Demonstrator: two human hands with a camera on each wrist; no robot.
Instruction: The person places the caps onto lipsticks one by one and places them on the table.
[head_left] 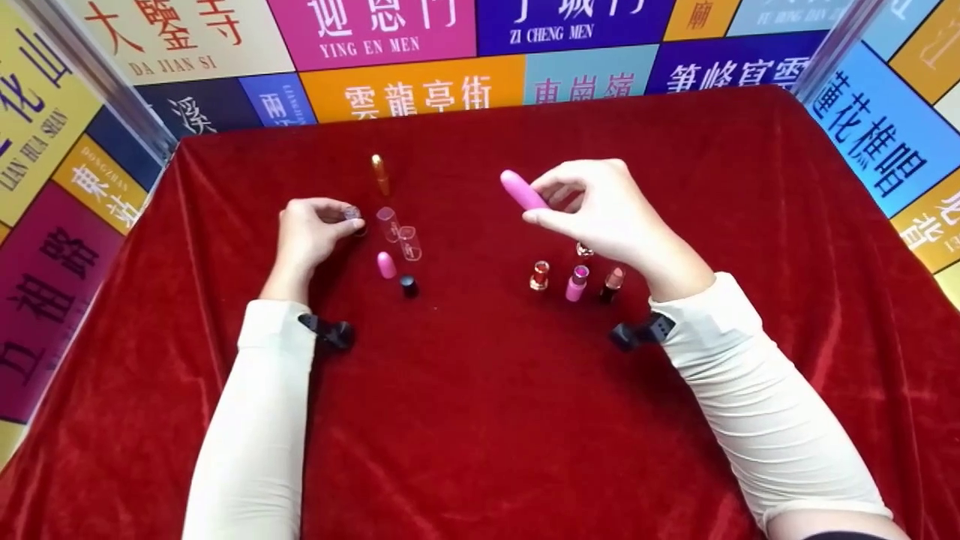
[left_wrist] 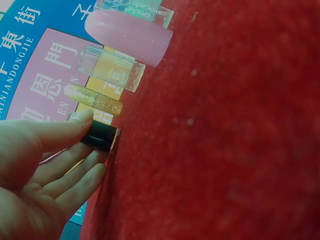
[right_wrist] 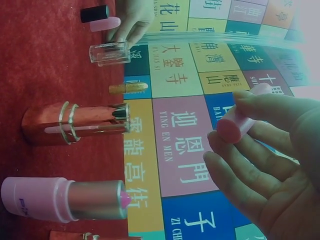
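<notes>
My left hand is at the left of the red cloth and pinches a small black cylinder between thumb and fingers. Its base is right at the cloth. In the head view its shiny top shows between the fingertips. Raised over the right half, my right hand grips a pink round-ended lipstick tube between thumb and fingers. The tube's flat pink end faces the right wrist camera. Below that hand stand uncapped lipsticks: a red one, a pink one and a black-based one.
Another lipstick is partly hidden by the right hand. Beside the left hand stand clear caps, a pink cap and a black cap. Behind them is a gold tube. Printed panels border the red cloth.
</notes>
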